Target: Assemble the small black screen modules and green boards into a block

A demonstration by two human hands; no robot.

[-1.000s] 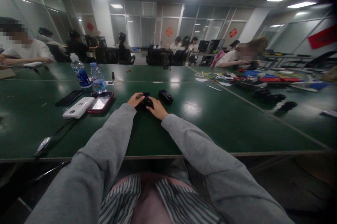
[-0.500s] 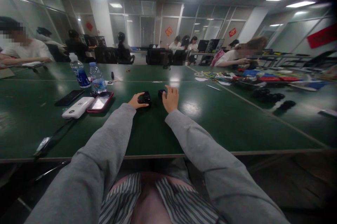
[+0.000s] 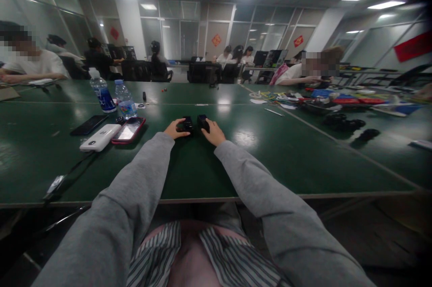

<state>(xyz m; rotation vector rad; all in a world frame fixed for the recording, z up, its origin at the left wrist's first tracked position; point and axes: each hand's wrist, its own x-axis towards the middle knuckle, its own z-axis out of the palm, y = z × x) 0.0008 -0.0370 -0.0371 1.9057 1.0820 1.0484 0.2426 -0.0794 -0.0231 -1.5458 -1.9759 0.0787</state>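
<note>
My left hand (image 3: pixel 173 129) curls its thumb and fingers around the near-left side of a small black boxy object (image 3: pixel 188 125). To the right of it, a second small black boxy object (image 3: pixel 202 122) is held by my right hand (image 3: pixel 214 133), thumb on the near side and fingers over its right side. Both objects are at the green table top (image 3: pixel 199 165), with a narrow gap between them. They are too dark and small for me to make out their exact kind.
Left of my hands are a red-edged phone (image 3: pixel 128 131), a white power bank (image 3: pixel 100 137), a dark phone (image 3: pixel 88 125) and two water bottles (image 3: pixel 125 100). A pen (image 3: pixel 274 112) and a cluttered pile (image 3: pixel 330 100) lie to the right. A person (image 3: pixel 303 73) sits across the table.
My right hand has come down and turned from raised, spread fingers to a hold on the right black object, which has shifted slightly left. My left hand has hardly moved.
</note>
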